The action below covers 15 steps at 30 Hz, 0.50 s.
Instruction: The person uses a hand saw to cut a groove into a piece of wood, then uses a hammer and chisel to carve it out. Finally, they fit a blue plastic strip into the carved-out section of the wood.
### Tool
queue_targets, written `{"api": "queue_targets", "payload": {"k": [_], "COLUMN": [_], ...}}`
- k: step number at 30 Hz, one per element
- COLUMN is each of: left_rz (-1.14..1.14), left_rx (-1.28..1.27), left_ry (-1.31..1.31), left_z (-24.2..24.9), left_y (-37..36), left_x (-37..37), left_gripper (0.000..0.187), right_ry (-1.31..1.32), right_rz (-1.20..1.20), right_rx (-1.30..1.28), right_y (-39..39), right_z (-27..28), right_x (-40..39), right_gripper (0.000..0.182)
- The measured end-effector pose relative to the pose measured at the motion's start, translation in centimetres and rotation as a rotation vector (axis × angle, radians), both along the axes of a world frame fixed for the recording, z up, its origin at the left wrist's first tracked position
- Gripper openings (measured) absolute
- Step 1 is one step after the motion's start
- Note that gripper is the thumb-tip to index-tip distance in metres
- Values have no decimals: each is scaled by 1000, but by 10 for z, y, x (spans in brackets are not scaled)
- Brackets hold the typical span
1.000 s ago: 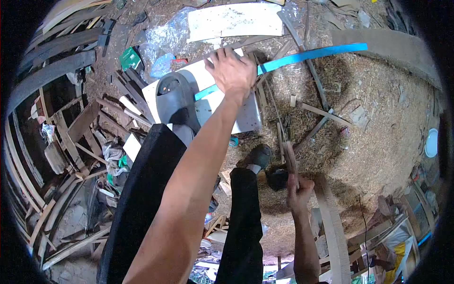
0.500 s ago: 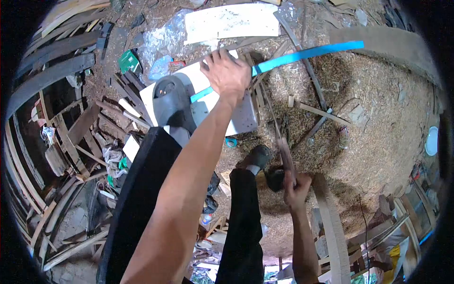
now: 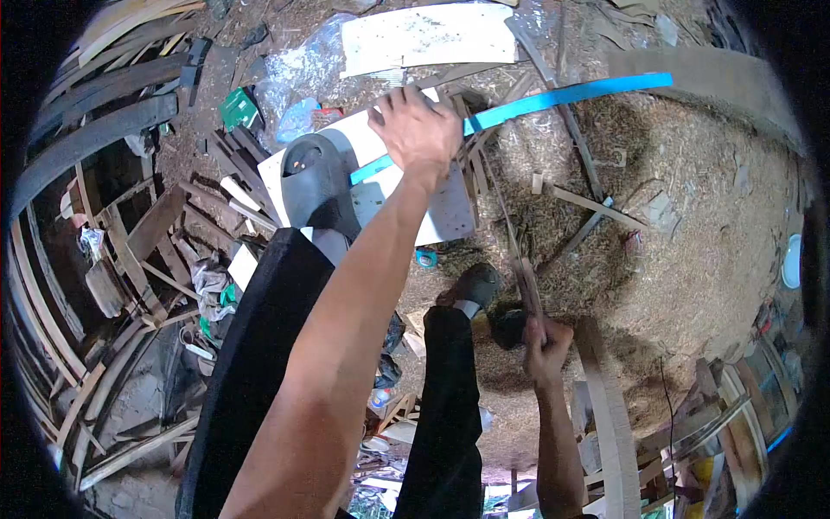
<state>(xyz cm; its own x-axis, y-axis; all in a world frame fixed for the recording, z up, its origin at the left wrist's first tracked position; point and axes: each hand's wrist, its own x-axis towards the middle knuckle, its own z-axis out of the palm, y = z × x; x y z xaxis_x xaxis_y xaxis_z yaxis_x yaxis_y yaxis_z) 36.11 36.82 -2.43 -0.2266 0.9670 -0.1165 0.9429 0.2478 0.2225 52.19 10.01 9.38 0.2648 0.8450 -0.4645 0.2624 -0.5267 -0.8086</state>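
Observation:
A long blue strip (image 3: 571, 93) lies across a white board (image 3: 445, 203), one end sticking out to the right over the floor. My left hand (image 3: 417, 130) presses down on the strip near the board's right edge, fingers spread over it. My right hand (image 3: 546, 346), lower right, is closed round the handle of a saw (image 3: 510, 227). The saw's thin blade points up and left to the board's right edge, just beside my left hand. A foot in a dark clog (image 3: 316, 182) stands on the board at the left end of the strip.
The other foot (image 3: 477, 285) is on the floor. A small teal object (image 3: 425, 258) lies below the board. Sawdust (image 3: 692, 285) covers the ground at right. Wood scraps (image 3: 125, 242) are piled at left, a long plank (image 3: 609, 424) stands lower right, and a white sheet (image 3: 428, 36) lies at the top.
My right hand and the saw have shifted slightly down and to the right. My left hand holds its place on the blue strip.

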Motion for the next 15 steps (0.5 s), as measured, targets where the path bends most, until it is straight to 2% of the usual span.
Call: {"api": "queue_targets", "payload": {"k": [3,5,7,10,11,13,15], "left_rz": [-14,-23,-27,-25,-23,-17,-19], "left_rx": [-26,-5,23,-33,-25,-27,-68], "left_ry": [-19,-7,5,34,28,20,6], "left_z": [4,5,3,6,7,3,6], "left_y": [-1,-1,1,-2,0,0,1], "left_x": [-1,-2,-1,-2,-1,-1,0], "left_gripper": [44,44,45,43,43,43,44], "right_ry": [-53,-10,-29,-12,-5,-54,-89], "right_rz": [113,81,82,96,51,80,76], "right_rx": [-10,99,63,10,82,32,31], "right_y": [13,69,140,125,107,49,25], "right_z": [-28,-55,-49,-43,-35,-23,-2], "right_x": [0,-19,-35,-32,-31,-11,-3], "right_gripper": [37,44,47,49,47,37,32]}}
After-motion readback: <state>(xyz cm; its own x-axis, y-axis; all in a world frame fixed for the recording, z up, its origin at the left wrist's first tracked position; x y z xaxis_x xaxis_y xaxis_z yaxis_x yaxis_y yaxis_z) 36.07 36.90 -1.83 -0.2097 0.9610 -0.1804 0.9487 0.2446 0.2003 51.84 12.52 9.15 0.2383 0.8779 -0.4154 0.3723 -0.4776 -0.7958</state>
